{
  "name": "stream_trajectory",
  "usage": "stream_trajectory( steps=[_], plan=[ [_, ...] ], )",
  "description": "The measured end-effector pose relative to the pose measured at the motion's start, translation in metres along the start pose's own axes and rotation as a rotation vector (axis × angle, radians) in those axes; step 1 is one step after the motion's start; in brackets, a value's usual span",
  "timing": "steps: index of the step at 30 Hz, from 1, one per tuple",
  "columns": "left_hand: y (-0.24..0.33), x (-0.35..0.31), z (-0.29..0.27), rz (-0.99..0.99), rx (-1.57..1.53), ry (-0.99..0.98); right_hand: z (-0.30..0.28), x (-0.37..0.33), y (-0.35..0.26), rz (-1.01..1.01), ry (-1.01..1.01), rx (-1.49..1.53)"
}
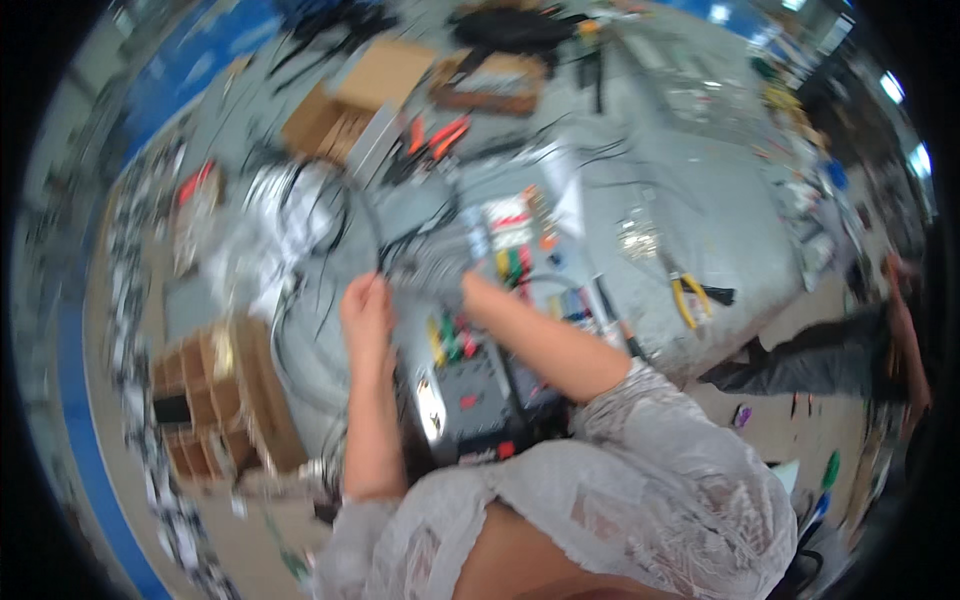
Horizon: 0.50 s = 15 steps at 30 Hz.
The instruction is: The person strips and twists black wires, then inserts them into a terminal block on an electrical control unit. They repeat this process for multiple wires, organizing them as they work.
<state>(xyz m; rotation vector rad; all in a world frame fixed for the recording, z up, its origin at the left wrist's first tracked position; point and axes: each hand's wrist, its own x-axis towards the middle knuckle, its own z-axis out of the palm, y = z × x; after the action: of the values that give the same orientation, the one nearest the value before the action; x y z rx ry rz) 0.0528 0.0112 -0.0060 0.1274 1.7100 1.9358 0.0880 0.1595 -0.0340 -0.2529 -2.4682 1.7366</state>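
My left hand (368,302) is closed in a fist at the middle of the bench, left of a black box-shaped device (470,400). A dark cable (377,235) curves down from the far side and runs into this fist. My right hand (476,290) reaches in from the right, close to a blurred bundle of thin grey wires (432,262) lying between both hands. Its fingers are smeared by motion, so their grip is unclear. Red, green and yellow connectors (455,338) sit on the device's far edge, just below my hands.
Left stands a divided cardboard box (215,400), with plastic bags (285,215) beyond it. Orange-handled pliers (435,138) lie near an open carton (350,105). Yellow-handled pliers (690,298) lie near the right edge. Another person (830,350) is at the far right.
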Motion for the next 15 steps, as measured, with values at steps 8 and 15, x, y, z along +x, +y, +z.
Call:
stream_trajectory(
  steps=[8, 15],
  plan=[
    [0.000, 0.008, 0.012, 0.205, 0.203, -0.003, -0.003, -0.003, -0.011, 0.131, -0.043, 0.816],
    [0.010, -0.007, 0.004, 0.160, 0.122, -0.042, -0.006, -0.006, -0.009, 0.257, -0.114, 0.869]
  ],
)
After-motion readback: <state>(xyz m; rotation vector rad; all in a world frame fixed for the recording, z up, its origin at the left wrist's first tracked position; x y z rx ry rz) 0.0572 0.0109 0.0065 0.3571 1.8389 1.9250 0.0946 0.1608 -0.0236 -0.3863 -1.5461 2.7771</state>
